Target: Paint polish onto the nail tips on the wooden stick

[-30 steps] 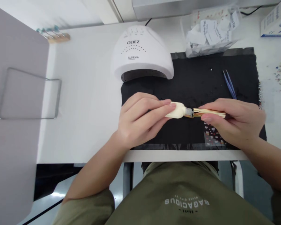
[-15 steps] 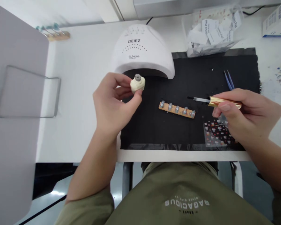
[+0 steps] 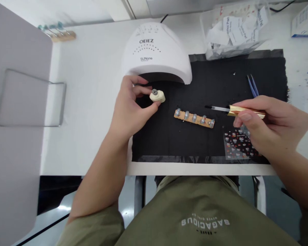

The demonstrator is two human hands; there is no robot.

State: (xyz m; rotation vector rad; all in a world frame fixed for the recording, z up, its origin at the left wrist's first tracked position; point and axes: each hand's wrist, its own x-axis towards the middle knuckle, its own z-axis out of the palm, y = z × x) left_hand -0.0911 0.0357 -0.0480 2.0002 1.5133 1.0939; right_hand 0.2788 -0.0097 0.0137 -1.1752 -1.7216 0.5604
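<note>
My left hand [image 3: 133,109] pinches a small cream-coloured holder [image 3: 157,97] with a grey round piece on top, in front of the lamp's opening. In my right hand [image 3: 272,126] is a brush with a gold handle [image 3: 246,112], its dark tip pointing left over the black mat [image 3: 169,143]. Between the hands lies a wooden strip [image 3: 194,118] bearing several grey nail tips. A clear sticker sheet [image 3: 237,143] with small printed figures lies partly under my right hand.
The white lamp [image 3: 157,51] stands behind my left hand. Blue tweezers [image 3: 253,86] lie behind my right hand. A clear box of alcohol pads [image 3: 233,34] is at the back. Another wooden strip [image 3: 64,36] stands far left, a printed box [image 3: 305,20] far right.
My left hand has moved a little to the right with the cream holder, which is now tilted differently. The right hand with the brush has hardly moved.
</note>
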